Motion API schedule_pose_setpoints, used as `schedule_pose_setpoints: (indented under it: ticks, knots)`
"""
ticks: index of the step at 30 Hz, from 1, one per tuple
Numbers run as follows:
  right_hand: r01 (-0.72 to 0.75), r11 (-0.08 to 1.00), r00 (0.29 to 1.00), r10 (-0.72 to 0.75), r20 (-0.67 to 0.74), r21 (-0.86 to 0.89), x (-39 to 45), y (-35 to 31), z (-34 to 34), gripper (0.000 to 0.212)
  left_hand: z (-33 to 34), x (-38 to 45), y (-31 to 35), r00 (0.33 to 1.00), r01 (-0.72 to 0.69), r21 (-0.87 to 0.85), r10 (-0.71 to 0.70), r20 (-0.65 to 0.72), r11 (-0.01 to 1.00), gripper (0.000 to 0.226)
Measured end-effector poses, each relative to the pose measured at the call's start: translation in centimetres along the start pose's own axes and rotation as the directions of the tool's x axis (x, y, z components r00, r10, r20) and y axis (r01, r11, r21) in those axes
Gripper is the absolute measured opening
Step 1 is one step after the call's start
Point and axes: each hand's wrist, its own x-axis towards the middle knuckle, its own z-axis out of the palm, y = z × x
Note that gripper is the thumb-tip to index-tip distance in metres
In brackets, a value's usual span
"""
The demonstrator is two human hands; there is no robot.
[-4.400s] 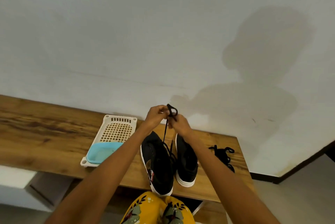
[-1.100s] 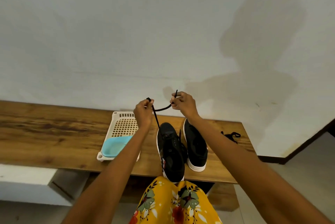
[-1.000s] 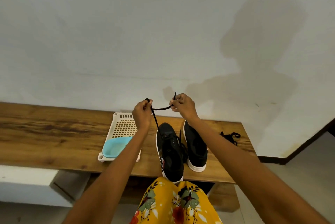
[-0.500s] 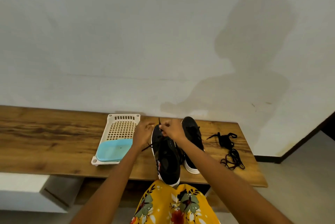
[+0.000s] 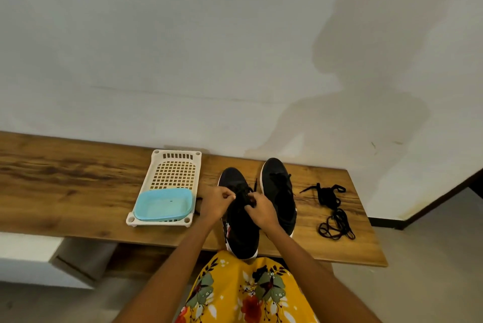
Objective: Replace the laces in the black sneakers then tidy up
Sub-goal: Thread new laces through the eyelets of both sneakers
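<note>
Two black sneakers [image 5: 261, 205] stand side by side on the wooden bench [image 5: 65, 192]. Both hands — left hand [image 5: 215, 203], right hand [image 5: 260, 211] — pinch the lace [image 5: 245, 192] over the nearer shoe's eyelets, fingers curled. Lacing looks well along here. A loose pile of laces [image 5: 333, 214] lies apart to the right — the tidying, perhaps into the basket [image 5: 177, 166], is left.

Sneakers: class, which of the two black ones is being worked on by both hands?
The left sneaker, beside the white basket; both hands sit on its laces. The right sneaker stands untouched.
</note>
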Motion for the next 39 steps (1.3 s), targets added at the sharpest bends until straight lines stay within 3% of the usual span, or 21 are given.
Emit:
schedule_pose_setpoints:
  ticks: [2,14,27,30,31,34,39]
  knots:
    - [0.006,0.996,1.0,-0.004,-0.021,0.09,0.1,0.7,-0.1,0.036,0.9,0.0,-0.2,0.998,0.031,0.059,-0.035,0.052,0.998,0.011]
    - [-0.009,0.965,0.99,-0.028,0.136,0.261,1.5,2.4,-1.3,0.019,4.0,0.4,1.2,0.998,0.03,0.194,-0.019,-0.059,0.981,0.017]
    - [-0.027,0.96,0.985,-0.023,0.174,0.28,1.2,2.0,-1.6,0.025,4.4,0.2,0.9,0.99,-0.079,0.283,0.108,-0.086,0.956,0.019]
    - [-0.126,0.902,0.983,0.058,0.173,0.413,1.7,2.0,-1.5,0.039,4.4,0.3,0.8,0.991,-0.074,0.251,0.099,-0.088,0.965,0.017]
    - [-0.163,0.884,0.979,0.088,0.185,0.438,2.0,1.7,-1.7,0.035,4.3,0.3,0.8,0.991,-0.068,0.229,0.091,-0.094,0.971,0.018]
    - [-0.187,0.898,0.976,0.126,0.175,0.398,2.8,1.1,-2.1,0.012,4.1,0.4,0.8,0.99,-0.106,0.22,0.122,-0.063,0.97,0.033]
    - [-0.125,0.964,0.982,0.087,0.166,0.236,3.8,0.3,-2.8,0.012,3.3,1.4,0.5,0.977,-0.214,0.272,0.203,0.068,0.938,0.034]
